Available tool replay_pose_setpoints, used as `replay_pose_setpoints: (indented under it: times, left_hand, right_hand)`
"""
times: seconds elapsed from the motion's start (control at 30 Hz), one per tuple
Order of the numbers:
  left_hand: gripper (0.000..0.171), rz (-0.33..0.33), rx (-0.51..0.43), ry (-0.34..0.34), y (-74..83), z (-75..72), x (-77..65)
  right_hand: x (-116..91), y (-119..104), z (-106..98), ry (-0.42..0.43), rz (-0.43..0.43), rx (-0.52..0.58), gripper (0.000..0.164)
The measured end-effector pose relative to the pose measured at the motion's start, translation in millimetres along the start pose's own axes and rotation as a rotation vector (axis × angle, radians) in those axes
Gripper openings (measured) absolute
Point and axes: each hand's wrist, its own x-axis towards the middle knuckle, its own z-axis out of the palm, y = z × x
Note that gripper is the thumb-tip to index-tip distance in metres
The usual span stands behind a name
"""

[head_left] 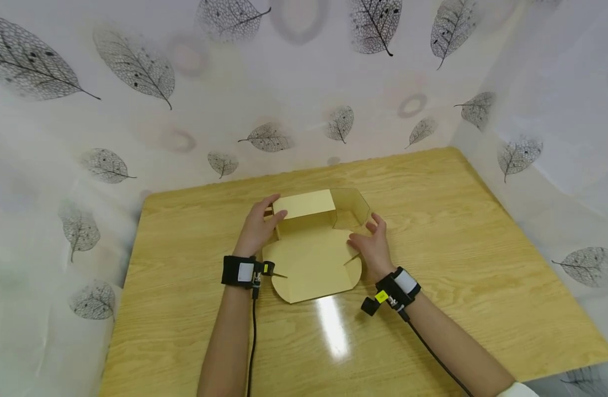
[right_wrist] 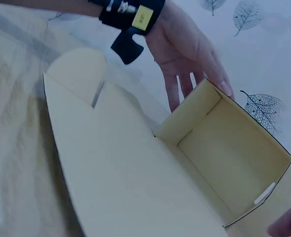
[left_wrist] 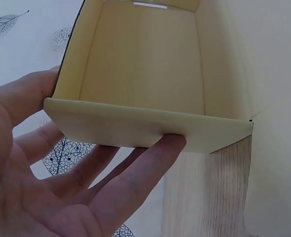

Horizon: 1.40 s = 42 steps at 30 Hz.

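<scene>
Left hand [head_left: 256,227], just left of centre frame, grips the box's left end, thumb over the top panel. Cardboard box [head_left: 311,253], mid-frame, part-folded: likely light, stiffish, creasable; best held by folded walls, not loose flaps. Right hand [head_left: 374,245], right of centre: thumb and fingers parted, loosely bent by the right flap [head_left: 352,205]; contact unclear.

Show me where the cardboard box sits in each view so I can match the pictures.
Head: just below centre, the cardboard box lies between the left hand and right hand.
Left wrist: upper middle, the cardboard box seen into its interior.
Right wrist: centre to lower right, the cardboard box.
Shared landmark: the leaf-print backdrop.
</scene>
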Motion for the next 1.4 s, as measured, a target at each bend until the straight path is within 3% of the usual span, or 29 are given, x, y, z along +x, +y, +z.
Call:
replay_pose_setpoints:
  times: [0.03, 0.1, 0.23, 0.3, 0.4, 0.63, 0.87, 0.97, 1.03, 1.17, 1.23, 1.3, 1.4]
  left_hand:
    - [0.061, 0.003, 0.001, -0.001, 0.3, -0.3, 0.2]
    - [0.062, 0.002, 0.005, 0.002, 0.3, -0.3, 1.2]
    - [0.062, 0.002, -0.004, 0.000, 1.1, 1.2, 2.9]
    - [0.061, -0.006, -0.009, -0.001, 1.6, 2.7, 3.6]
    - [0.061, -0.012, -0.015, 0.003, 2.2, 4.2, 4.5]
    - [0.062, -0.021, -0.011, 0.007, 3.7, 2.2, 3.6]
    - [0.062, -0.024, -0.024, -0.014, 2.8, 1.7, 1.5]
    - [0.062, -0.023, -0.028, -0.014, 2.4, 2.6, 0.8]
    - [0.062, -0.020, -0.025, -0.014, 2.2, 3.1, 0.4]
    - [0.063, -0.010, -0.013, -0.012, 3.6, 2.6, 0.3]
    - [0.063, -0.005, -0.011, -0.010, 4.3, 2.4, 0.7]
    - [0.063, -0.004, -0.013, -0.008, 4.6, 2.5, 1.4]
    - [0.063, -0.007, -0.015, -0.011, 4.9, 3.2, 2.1]
  right_hand:
    - [3.9, -2.1, 1.4, -0.017, -0.009, 0.003, 0.094]
    - [11.1, -5.2, 5.1, -0.051, -0.033, 0.022, 0.084]
    - [21.5, -6.9, 8.1, -0.049, -0.045, 0.073, 0.003]
    - [22.1, -5.7, 6.4, -0.014, -0.036, 0.090, 0.029]
    - [17.6, -3.6, 1.6, 0.011, -0.061, 0.080, 0.037]
    - [4.2, 0.9, -7.2, -0.016, -0.160, 0.021, 0.039]
    - [-9.0, -3.5, -17.1, -0.113, -0.127, -0.023, 0.019]
    - [-11.6, -9.1, -24.5, -0.165, -0.146, -0.171, 0.023]
    - [-12.9, -11.9, -28.3, -0.182, -0.217, -0.347, 0.022]
    - [-14.8, -12.7, -32.2, -0.148, -0.482, -0.803, 0.026]
    - [-15.8, -13.0, -30.0, -0.107, -0.584, -0.969, 0.023]
    - [-14.5, -11.6, -27.8, -0.069, -0.651, -1.070, 0.020]
    - [-6.0, -5.3, -27.5, -0.033, -0.674, -1.130, 0.012]
